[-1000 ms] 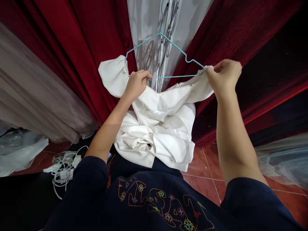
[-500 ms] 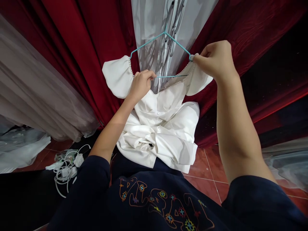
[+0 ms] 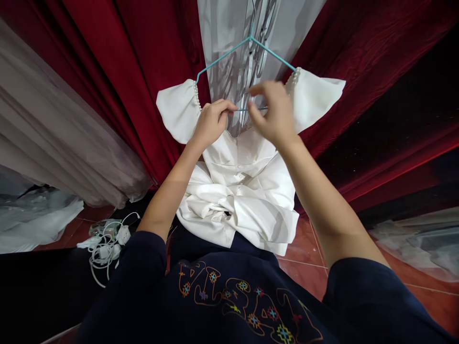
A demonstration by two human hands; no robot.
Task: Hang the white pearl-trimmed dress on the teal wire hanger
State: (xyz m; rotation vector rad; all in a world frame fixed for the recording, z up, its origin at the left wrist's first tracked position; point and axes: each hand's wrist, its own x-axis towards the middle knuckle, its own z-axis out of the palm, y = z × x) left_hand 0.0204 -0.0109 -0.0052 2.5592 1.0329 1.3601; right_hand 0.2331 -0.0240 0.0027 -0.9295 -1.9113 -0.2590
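A white dress [image 3: 247, 153] with puffed sleeves and a beaded neckline hangs on a thin blue hanger [image 3: 225, 56]. Both shoulder straps sit over the hanger's ends, and the skirt is gathered in folds against my lap. My left hand [image 3: 211, 122] is closed around the hanger's lower bar at the neckline. Over the right part of that bar is my right hand [image 3: 274, 112], slightly blurred, with thumb and fingers apart and nothing between them. Part of the bar and of the right neckline lies hidden behind this hand.
Red curtains [image 3: 154, 71] flank a pale hanging cloth [image 3: 229, 28] with several metallic strips. A tangle of white cables [image 3: 103, 253] lies at the lower left. Sheer fabric [image 3: 426, 243] touches the red tiled floor [image 3: 304, 272] on the right.
My right hand has let go of the right shoulder strap and moved left and down to the bar. The right sleeve now spreads outward. My left hand keeps its hold.
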